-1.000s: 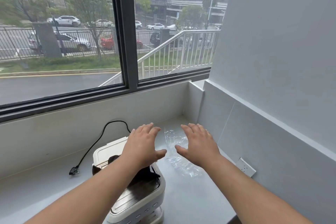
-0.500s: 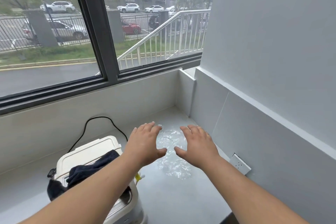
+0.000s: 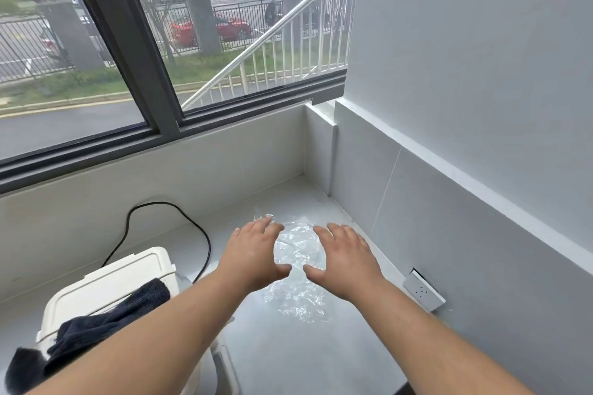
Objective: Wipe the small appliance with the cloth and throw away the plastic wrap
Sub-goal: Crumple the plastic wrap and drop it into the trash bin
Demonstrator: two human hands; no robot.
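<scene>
head view is showing the left hand [image 3: 253, 258] and the right hand [image 3: 345, 261] spreading their fingers, palms down, over the crumpled plastic wrap [image 3: 296, 269] that is lying on the grey tabletop [image 3: 288, 356] between and beneath them. left of the left hand, a dark cloth [image 3: 96, 324] is lying draped on the white appliance [image 3: 109, 282].

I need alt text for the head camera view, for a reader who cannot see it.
Two bare hands, left hand and right hand, spread open over crumpled plastic wrap on a grey counter under a window. At lower left, a dark cloth lies on a white appliance.
</scene>
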